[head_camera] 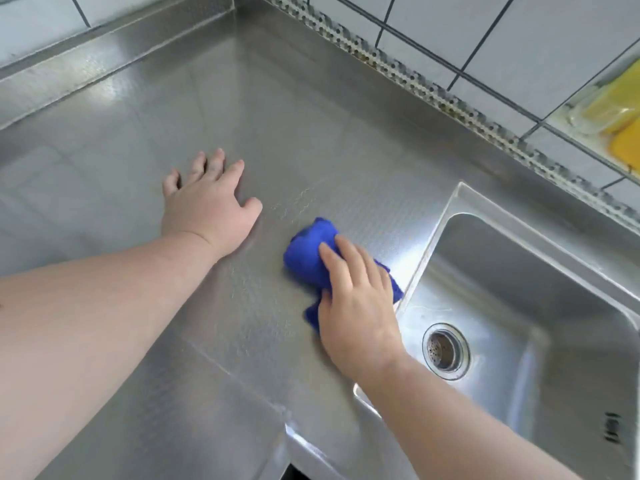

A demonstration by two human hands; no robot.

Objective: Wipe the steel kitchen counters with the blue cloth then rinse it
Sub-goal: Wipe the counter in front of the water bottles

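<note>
Steel counter [277,140]: embossed, L-shaped, running into a corner beneath white tiled wall [502,32]; perforated metal strip [408,67] along the join on the sink side.

Blue cloth [311,252]: bunched, lying on counter just left of sink rim, near front edge; one corner reaching toward the rim. Partly covered by right hand.

Right hand [356,306]: palm down on cloth, fingers curled over the bunched fabric and gripping it, pressing it against the steel. Slightly blurred.

Left hand [207,206]: flat on bare counter, fingers spread and straight, grasping nothing; close beside cloth, not touching it. Forearm extended from lower left.

Sink [540,271]: steel basin set into counter at right, single bowl. Round drain strainer [446,351] in near left part of basin floor.

Yellow items [620,109]: seen at far right edge in a clear holder on the wall above sink; kind not discernible.

Counter surface around cloth: faint streaked sheen noted between the two hands.
</note>
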